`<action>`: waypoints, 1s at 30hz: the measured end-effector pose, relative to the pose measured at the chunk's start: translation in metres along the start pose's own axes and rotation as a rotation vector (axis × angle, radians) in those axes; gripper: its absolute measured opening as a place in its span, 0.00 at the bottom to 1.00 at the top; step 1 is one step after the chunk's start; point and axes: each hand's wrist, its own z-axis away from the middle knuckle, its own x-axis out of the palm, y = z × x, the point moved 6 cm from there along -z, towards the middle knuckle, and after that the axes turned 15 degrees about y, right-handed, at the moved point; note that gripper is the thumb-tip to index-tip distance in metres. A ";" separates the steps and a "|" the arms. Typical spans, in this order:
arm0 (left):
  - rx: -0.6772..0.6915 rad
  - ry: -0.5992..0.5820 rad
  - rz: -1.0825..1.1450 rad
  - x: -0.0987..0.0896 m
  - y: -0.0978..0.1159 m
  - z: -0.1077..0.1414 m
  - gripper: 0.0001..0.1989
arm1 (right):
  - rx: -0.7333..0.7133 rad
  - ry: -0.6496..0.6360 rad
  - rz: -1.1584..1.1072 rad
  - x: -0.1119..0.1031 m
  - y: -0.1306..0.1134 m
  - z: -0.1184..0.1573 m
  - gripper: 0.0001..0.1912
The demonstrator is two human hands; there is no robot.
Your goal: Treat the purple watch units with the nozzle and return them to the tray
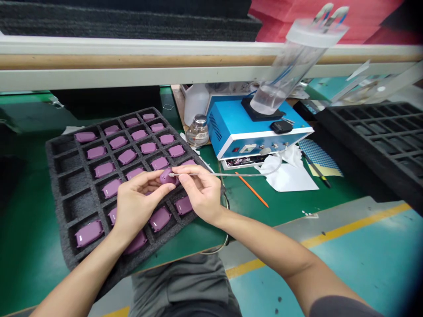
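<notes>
A green surface carries a black foam tray on the left and, far and to the right, a blue box. Over the tray's right part, the right hand pinches the end of a clear tube, its tip at a purple case that the left hand holds between thumb and fingers. Similar cases sit in many of the tray's compartments.

The left hand pinches a small purple plastic piece above a dark foam tray of matching pieces. The right hand holds a thin, clear tube to it. A blue metal box sits nearby.
</notes>
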 end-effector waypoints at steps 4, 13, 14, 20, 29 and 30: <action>0.000 -0.001 -0.007 0.000 0.000 0.000 0.21 | -0.005 -0.002 -0.031 0.000 -0.001 0.000 0.06; 0.006 -0.005 0.009 0.000 0.000 0.000 0.19 | 0.009 -0.003 -0.002 0.000 0.000 0.000 0.07; 0.003 -0.006 0.010 0.000 0.000 0.000 0.19 | 0.009 -0.005 -0.004 0.000 0.000 0.000 0.07; 0.003 -0.004 0.006 0.001 0.001 0.001 0.19 | 0.001 -0.007 -0.025 0.000 -0.001 0.000 0.07; 0.031 0.003 -0.020 0.005 0.001 0.000 0.19 | -0.004 -0.005 -0.006 0.000 0.000 0.000 0.07; 0.051 0.009 -0.035 0.005 0.002 0.003 0.18 | 0.004 -0.005 -0.007 -0.002 0.000 0.002 0.07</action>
